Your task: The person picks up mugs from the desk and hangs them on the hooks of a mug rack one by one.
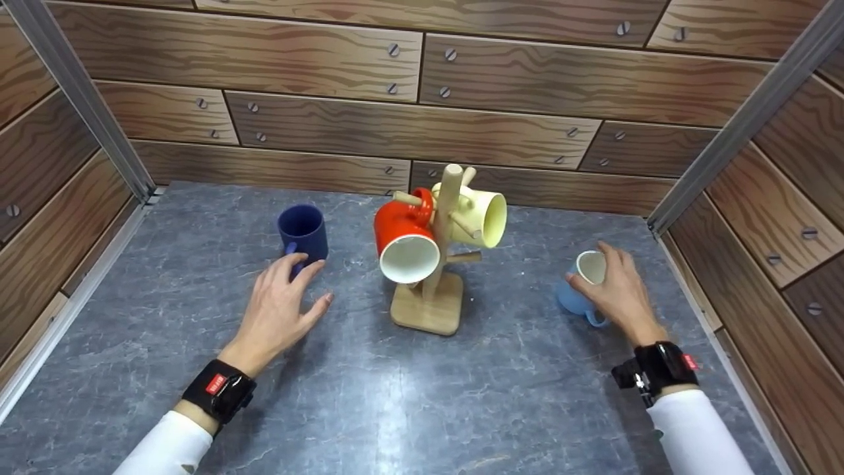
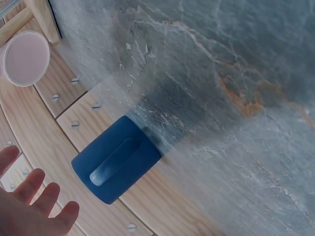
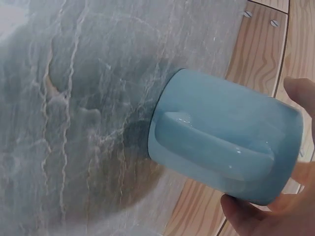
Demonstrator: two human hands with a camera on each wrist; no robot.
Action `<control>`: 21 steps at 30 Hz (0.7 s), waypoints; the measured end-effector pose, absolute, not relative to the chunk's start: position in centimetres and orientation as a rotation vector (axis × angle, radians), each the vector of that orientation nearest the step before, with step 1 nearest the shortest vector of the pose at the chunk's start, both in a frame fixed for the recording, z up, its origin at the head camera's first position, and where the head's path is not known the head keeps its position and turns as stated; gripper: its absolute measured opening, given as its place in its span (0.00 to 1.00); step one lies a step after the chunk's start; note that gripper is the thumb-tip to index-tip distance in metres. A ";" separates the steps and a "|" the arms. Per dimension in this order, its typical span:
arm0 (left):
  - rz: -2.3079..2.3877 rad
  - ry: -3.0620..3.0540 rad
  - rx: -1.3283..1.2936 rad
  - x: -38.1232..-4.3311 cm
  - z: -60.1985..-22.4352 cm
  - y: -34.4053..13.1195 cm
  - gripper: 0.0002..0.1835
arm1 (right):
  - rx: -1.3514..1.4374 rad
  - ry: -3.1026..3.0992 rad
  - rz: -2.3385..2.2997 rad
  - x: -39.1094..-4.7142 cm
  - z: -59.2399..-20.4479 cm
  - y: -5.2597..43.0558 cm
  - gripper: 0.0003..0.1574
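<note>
A dark blue mug stands upright at the back left, its handle facing my left hand. That hand has its fingers spread beside the handle and holds nothing; in the left wrist view the fingertips show apart from the mug. On the right, a light blue mug stands with its handle towards me. Around its rim my right hand reaches from above, thumb on the left and fingers on the far right side. In the right wrist view a fingertip meets the mug's side, while the thumb shows a small gap.
Between the hands stands a wooden mug tree with several pegs. A red mug and a pale yellow mug hang on it. Wood-patterned walls enclose the grey marbled table at the back and sides.
</note>
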State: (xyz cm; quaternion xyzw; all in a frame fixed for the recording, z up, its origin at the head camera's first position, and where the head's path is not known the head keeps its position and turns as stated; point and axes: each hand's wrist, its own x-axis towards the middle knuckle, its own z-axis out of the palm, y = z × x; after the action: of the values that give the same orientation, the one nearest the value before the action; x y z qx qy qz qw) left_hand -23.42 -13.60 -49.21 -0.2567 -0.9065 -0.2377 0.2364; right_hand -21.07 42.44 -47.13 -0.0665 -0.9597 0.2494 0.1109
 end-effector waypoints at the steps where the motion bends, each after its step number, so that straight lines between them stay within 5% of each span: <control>1: -0.649 -2.488 -0.705 -23.4 -49.3 -13.6 0.30 | -0.212 -2.822 0.736 -21.1 -47.2 42.4 0.65; 8: -0.631 -2.520 -0.714 -23.3 -49.5 -13.5 0.32 | -0.295 -2.836 0.736 -21.0 -47.6 42.5 0.72; 21: -0.602 -2.565 -0.725 -23.0 -49.5 -13.3 0.36 | -0.242 -2.790 0.703 -20.8 -47.5 42.1 0.64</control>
State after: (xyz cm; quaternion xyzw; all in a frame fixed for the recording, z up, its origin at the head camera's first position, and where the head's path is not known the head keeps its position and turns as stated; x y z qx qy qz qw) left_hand -23.01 -13.25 -49.51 -0.2599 -0.9191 -0.2159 0.2030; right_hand -20.81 42.12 -47.52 -0.0832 -0.9585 0.2414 0.1267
